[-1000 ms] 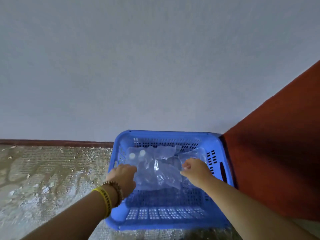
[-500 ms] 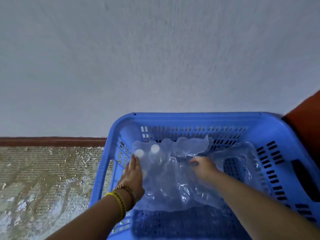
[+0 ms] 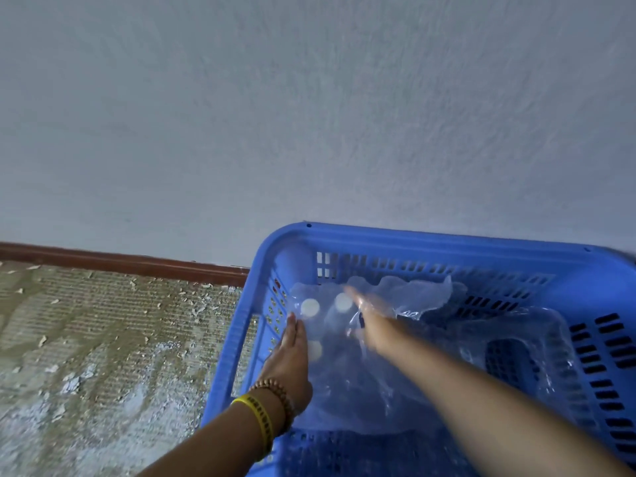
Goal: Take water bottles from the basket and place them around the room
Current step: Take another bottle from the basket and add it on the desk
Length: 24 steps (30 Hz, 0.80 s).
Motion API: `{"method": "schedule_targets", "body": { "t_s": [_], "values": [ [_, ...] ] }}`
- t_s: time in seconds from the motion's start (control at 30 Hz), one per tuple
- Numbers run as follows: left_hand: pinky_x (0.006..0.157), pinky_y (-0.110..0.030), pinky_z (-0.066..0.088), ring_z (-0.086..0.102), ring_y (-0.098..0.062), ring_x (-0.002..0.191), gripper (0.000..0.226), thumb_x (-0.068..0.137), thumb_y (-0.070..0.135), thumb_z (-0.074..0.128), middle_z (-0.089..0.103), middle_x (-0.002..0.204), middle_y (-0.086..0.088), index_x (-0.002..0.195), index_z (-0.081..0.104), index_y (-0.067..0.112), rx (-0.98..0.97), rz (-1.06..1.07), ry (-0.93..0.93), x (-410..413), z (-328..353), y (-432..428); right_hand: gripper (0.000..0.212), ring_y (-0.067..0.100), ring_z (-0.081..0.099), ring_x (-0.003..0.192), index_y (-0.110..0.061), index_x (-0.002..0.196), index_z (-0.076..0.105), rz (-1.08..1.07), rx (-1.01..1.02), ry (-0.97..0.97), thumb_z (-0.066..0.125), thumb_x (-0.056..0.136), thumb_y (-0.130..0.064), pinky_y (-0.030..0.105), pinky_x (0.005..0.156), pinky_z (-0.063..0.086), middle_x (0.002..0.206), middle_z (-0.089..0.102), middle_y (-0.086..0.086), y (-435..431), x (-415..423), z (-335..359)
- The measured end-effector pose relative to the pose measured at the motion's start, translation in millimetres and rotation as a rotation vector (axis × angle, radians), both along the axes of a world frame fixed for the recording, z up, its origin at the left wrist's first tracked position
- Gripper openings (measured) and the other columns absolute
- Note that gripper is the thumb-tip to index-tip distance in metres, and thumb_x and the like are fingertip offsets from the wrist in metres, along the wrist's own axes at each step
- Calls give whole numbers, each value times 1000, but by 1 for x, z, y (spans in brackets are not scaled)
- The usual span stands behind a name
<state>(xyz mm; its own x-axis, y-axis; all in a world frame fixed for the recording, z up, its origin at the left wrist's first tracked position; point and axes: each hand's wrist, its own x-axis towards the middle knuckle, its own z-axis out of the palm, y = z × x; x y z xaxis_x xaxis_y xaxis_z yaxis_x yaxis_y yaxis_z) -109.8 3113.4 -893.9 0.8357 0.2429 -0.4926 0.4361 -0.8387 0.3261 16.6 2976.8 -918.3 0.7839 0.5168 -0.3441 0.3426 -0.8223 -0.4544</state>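
A blue plastic basket (image 3: 430, 242) fills the lower right against the wall. Inside it lies a clear plastic wrap (image 3: 423, 294) around several water bottles; white caps show at the left, one cap (image 3: 310, 307) beside another cap (image 3: 343, 302). My left hand (image 3: 290, 359), with a yellow band and a bead bracelet on the wrist, lies flat with straight fingers against the left side of the pack. My right hand (image 3: 370, 316) is blurred, reaching over the wrap towards the caps; its grip is unclear.
A pale textured wall (image 3: 309, 115) rises directly behind the basket, with a dark red skirting board (image 3: 120, 261) at its foot. Left of the basket the floor (image 3: 103, 356) is rough and flaking, strewn with chips.
The view has closed in on the basket and tilted. My right hand has swept left across the wrap towards the bottle caps. My left hand has stayed flat at the pack's left side.
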Motion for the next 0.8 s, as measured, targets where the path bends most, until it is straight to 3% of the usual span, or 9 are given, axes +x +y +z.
{"method": "schedule_targets", "body": {
  "t_s": [0.07,0.13,0.23,0.27,0.33,0.4,0.53,0.67,0.8],
  "values": [
    [115,-29,29,6,-24,147,88,88,7,50,-27,155,-5,146,-15,7,-4,-13,14,1,2,1,33,19,46,43,-24,53,49,-95,29,60,53,66,-55,25,49,42,52,52,4,12,-1,6],
    [114,-31,30,8,-25,147,88,88,5,51,-27,155,-3,147,-15,9,-2,-3,18,2,1,0,39,20,36,38,-16,44,41,-187,91,49,51,60,-50,28,43,30,43,45,10,15,-3,6],
    [116,-33,27,1,-23,147,90,89,11,54,-28,155,-3,147,-15,9,37,-33,27,0,1,-2,37,16,46,45,-13,63,54,-206,40,24,53,68,-49,26,50,33,51,51,4,2,-10,8],
    [117,-33,26,-2,-23,147,91,88,12,55,-28,155,-3,147,-15,9,49,-46,33,-1,1,-3,32,13,50,52,-15,78,62,-156,21,32,53,78,-45,25,55,35,60,53,0,-9,-14,14],
    [117,-35,25,-6,-23,147,93,87,11,57,-28,155,-2,147,-14,10,62,-42,52,-3,8,-6,21,15,57,78,-17,108,56,-148,-4,51,50,91,-29,26,66,36,83,54,2,-29,-16,28],
    [116,-36,27,-6,-24,147,93,87,15,59,-28,155,-4,148,-11,10,76,-28,103,-5,29,-11,22,25,61,97,-14,111,50,-157,-5,43,53,91,-24,31,72,42,98,62,8,-53,-22,54],
    [115,-40,29,-2,-26,147,93,85,31,60,-19,158,-4,150,-4,15,29,-92,119,-5,106,-26,24,27,60,91,-13,104,53,-148,-48,-18,60,87,-28,32,68,41,99,66,9,-91,-31,155],
    [112,-39,32,27,-25,141,72,84,34,58,26,154,-5,146,24,20,-113,-157,-17,4,225,-43,19,19,54,76,-20,91,55,-69,-10,-29,67,80,-29,28,62,34,80,60,-1,-107,-31,300],
    [109,-32,35,37,-22,136,93,76,37,70,35,149,-2,149,14,24,-333,-114,-180,2,363,-58,23,15,48,68,-19,82,55,-47,74,-48,73,75,-31,27,57,34,72,55,-6,-92,-40,455]
  ]
}}
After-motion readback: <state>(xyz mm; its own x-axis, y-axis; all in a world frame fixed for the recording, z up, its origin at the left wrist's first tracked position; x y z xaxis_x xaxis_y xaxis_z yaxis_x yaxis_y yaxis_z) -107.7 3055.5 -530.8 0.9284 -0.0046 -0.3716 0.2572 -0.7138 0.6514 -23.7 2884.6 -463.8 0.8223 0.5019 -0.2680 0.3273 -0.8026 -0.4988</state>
